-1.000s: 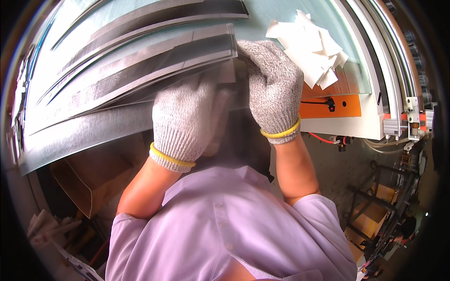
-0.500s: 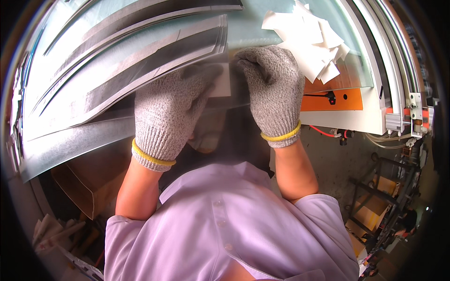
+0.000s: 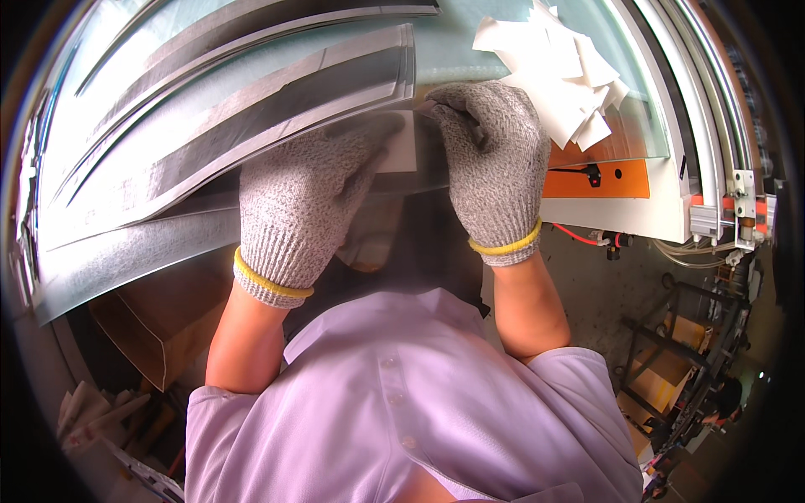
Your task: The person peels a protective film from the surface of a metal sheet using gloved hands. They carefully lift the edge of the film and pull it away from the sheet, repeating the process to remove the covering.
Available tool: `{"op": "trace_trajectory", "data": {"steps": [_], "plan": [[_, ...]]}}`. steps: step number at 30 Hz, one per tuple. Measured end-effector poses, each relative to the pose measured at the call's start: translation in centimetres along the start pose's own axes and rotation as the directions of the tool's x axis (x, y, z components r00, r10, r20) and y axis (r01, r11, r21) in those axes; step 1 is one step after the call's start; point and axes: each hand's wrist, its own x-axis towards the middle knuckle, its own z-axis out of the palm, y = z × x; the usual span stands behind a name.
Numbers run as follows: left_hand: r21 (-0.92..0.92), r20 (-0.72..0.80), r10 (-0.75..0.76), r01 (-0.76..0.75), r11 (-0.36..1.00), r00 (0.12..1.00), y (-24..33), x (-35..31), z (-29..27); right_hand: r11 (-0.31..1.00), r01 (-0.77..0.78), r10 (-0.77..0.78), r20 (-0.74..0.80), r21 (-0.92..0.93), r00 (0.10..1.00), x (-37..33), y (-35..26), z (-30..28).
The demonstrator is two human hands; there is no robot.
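I wear grey knit gloves with yellow cuffs. At the near right corner of a stack of thin dark and clear sheets (image 3: 335, 80), my left hand (image 3: 298, 197) is closed on the sheet edge, its fingertips partly hidden beneath. A small white paper piece (image 3: 402, 147) sticks out beside its fingers. Just right of that corner, my right hand (image 3: 499, 159) is closed in a pinch, thumb against curled fingers. What lies between those fingertips, if anything, I cannot make out. A pile of white paper slips (image 3: 558, 71) lies beyond my right hand on the glass tabletop (image 3: 457, 50).
More dark strips (image 3: 277, 25) lie at the far left. An orange panel (image 3: 608, 180) with a black fitting is under the glass edge at right, beside metal rails (image 3: 713, 126). A cardboard box (image 3: 159, 327) stands low at left, a black rack (image 3: 671, 352) at lower right.
The sheet corner and the white paper piece have shifted slightly to the right. My right hand has moved a touch rightward, still pinched. My left hand stays nearly in place.
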Motion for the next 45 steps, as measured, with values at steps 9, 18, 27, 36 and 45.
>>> {"op": "trace_trajectory", "data": {"steps": [9, 18, 27, 36, 45], "plan": [[-0.007, 0.018, -0.006, 0.006, 1.0, 1.0, 0.2, 0.1, -0.2, 0.995, 0.088, -0.087, -0.011, 0.037, 0.996, -0.6, -0.4, -0.2], [-0.039, -0.013, 0.006, -0.007, 0.999, 1.0, 0.2, -0.1, -0.2, 1.0, -0.021, 0.021, -0.003, -0.009, 1.0, -1.2, -0.5, 0.0], [-0.014, 0.002, 0.003, -0.003, 1.0, 1.0, 0.1, -0.1, -0.1, 1.0, -0.002, 0.002, -0.002, -0.017, 1.0, -1.1, -0.3, 0.0], [-0.028, -0.002, 0.014, -0.014, 1.0, 1.0, 0.0, -0.1, -0.1, 0.995, -0.061, 0.064, -0.04, 0.079, 0.997, -1.3, -0.6, 0.0], [0.079, -0.054, -0.038, 0.043, 0.996, 0.998, -0.4, -0.5, 0.5, 0.99, -0.018, 0.015, 0.024, 0.139, 1.0, -0.8, -0.5, -0.3]]}}
